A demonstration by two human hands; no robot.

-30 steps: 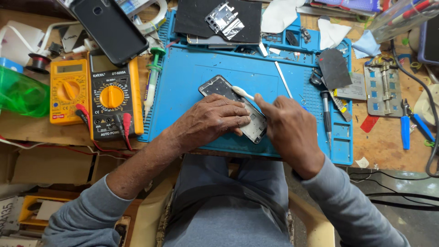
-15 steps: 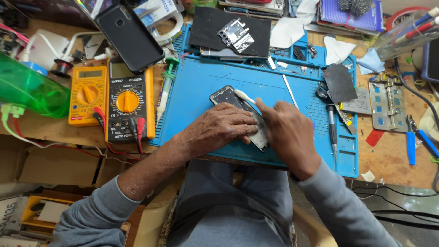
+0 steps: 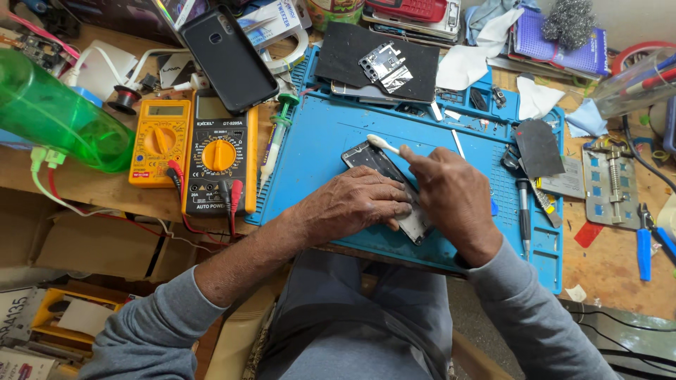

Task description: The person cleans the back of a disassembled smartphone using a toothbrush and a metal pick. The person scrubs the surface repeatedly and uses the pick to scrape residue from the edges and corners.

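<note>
The phone (image 3: 384,179), thin, stiff and likely fragile, lies flat on the blue mat (image 3: 324,134) under the left hand (image 3: 355,204) fingers, pressed together on its edge, best held by the sides, while right hand (image 3: 451,193) fingers pinch a white brush (image 3: 384,145) above it; the mat's top trays hold small parts.

Phone's (image 3: 384,183) lower half under both hands, green bottle (image 3: 56,112) edge-cropped

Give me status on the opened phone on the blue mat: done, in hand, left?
Done: opened phone lies on the blue mat, a removed metal plate set aside above. In hand: left hand pins the phone; right hand works a white-tipped tool on it. Left: phone not reassembled; screwdriver idle.
</note>
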